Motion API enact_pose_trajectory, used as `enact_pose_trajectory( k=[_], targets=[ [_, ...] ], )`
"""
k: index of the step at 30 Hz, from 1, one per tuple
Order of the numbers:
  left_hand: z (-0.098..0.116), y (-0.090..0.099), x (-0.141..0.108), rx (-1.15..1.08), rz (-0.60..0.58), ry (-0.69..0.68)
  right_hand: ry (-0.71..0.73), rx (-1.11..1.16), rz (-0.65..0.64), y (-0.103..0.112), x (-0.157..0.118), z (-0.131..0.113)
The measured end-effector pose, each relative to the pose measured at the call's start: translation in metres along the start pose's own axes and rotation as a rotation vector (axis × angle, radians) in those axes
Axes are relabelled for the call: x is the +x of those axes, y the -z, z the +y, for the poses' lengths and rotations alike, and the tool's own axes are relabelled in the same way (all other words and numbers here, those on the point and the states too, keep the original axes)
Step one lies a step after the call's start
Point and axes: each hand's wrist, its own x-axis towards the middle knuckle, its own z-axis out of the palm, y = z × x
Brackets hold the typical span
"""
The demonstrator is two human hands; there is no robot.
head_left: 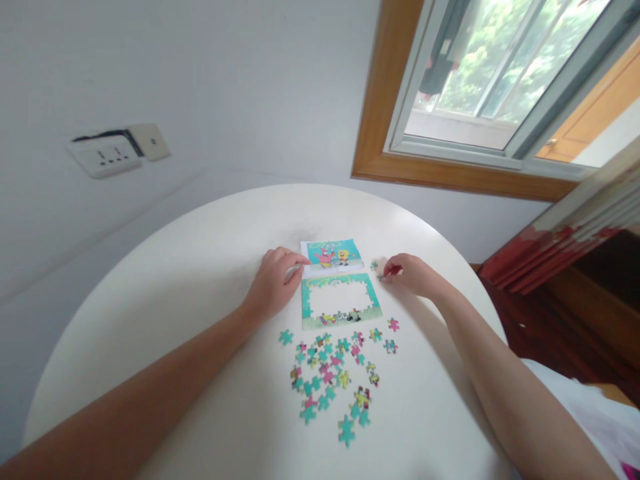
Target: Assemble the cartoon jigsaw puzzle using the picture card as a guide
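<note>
On the left, my left hand (276, 279) rests on the table with its thumb and index finger apart. Its index fingertip touches the left edge of a picture sheet (335, 254) showing cartoon figures. My right hand (404, 272) is closed, thumb and fingertips pinched on a small puzzle piece (381, 277) at the table surface. Another puzzle piece (373, 265) lies just beside it. Between the hands, below the sheet, is a puzzle frame (306, 313) of joined border pieces around a white middle. Several loose puzzle pieces (327, 373), teal, pink and yellow, are scattered nearer to me.
Everything lies on a round white table (200, 267). Behind it is a white wall with a socket (113, 155). A wood-framed window (465, 80) is at the upper right, with a red and pale curtain (540, 250) hanging at the right.
</note>
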Motion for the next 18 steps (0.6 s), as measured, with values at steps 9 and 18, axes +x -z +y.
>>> enact_pose_trajectory(
  k=[9, 18],
  targets=[
    [0.0034, 0.0011, 0.0000, -0.007, -0.003, 0.018, -0.022, 0.082, -0.016, -0.0025, 0.0007, 0.0052],
    [0.0021, 0.0009, -0.0001, -0.011, -0.012, 0.030, -0.057, 0.130, -0.024, -0.0020, 0.0012, 0.0083]
  ],
)
